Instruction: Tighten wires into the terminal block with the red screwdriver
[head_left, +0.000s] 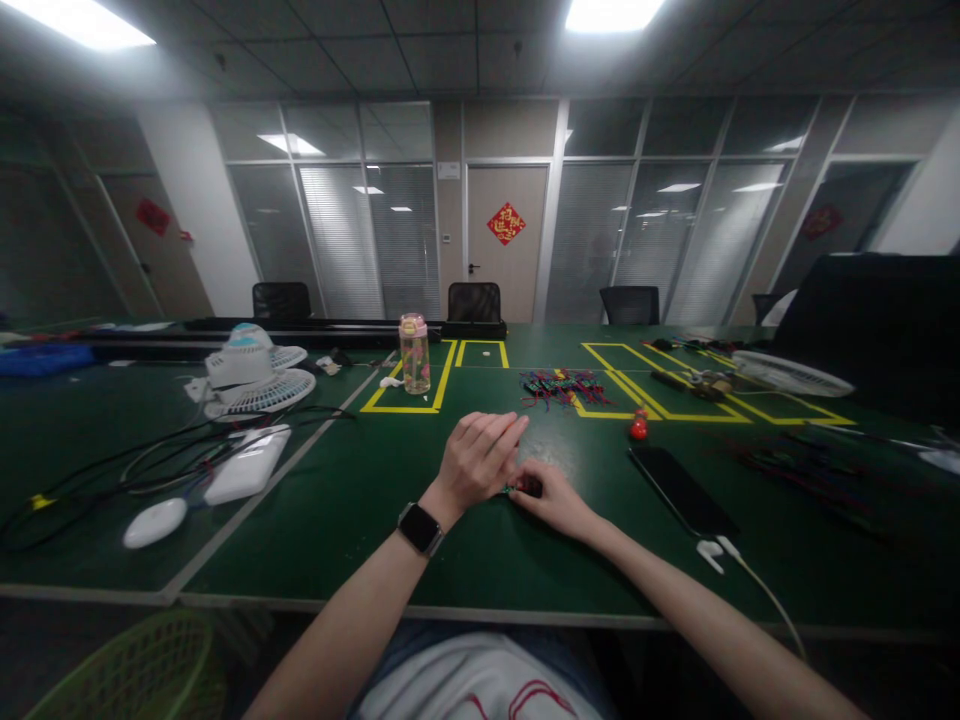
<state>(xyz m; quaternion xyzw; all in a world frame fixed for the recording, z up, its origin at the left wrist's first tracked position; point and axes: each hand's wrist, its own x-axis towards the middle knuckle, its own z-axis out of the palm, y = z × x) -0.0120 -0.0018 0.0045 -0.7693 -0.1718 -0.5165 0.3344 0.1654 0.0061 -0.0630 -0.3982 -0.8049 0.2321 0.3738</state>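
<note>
My left hand (pixel 480 457), with a dark smartwatch (pixel 420 527) on the wrist, rests on the green table (pixel 465 560) with its fingers curled over a small dark and red object (pixel 525 487). My right hand (pixel 551 497) meets it from the right and pinches the same small object against the table. What the object is I cannot make out. A pile of small coloured pieces (pixel 562 387) lies farther back, inside yellow tape lines.
A clear bottle (pixel 414 353) stands in a yellow taped box. White fans (pixel 251 378), a power bank (pixel 247 464), a mouse-like device (pixel 154 521) and cables lie left. A phone (pixel 681 489) with a cable and a red ball (pixel 638 428) lie right. A green basket (pixel 127 675) sits below.
</note>
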